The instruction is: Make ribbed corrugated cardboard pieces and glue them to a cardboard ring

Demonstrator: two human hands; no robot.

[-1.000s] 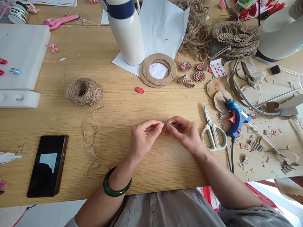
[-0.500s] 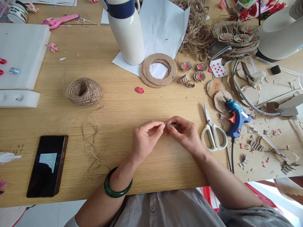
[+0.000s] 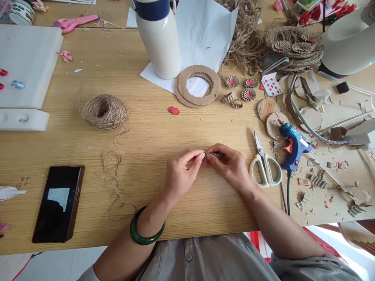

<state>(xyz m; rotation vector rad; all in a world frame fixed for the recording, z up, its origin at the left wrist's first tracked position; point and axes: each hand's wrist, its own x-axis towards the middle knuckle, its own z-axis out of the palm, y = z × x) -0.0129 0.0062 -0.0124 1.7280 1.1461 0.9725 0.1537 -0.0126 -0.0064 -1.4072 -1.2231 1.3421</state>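
We are sitting at a wood-grain tabletop (image 3: 158, 136), its right side collecting cardboard scraps (image 3: 318, 180). Near the front edge, our left grip (image 3: 182, 169) and right grip (image 3: 230, 166) are pinching a small brown strip (image 3: 219, 155), mostly hidden by fingers. Scissors (image 3: 260, 150) and a glue gun (image 3: 294, 151) are lying rightward, twine (image 3: 115, 115) and a phone (image 3: 55, 220) leftward, 2 cardboard rings (image 3: 202, 101) beyond. Pale flooring (image 3: 67, 263) is showing below.
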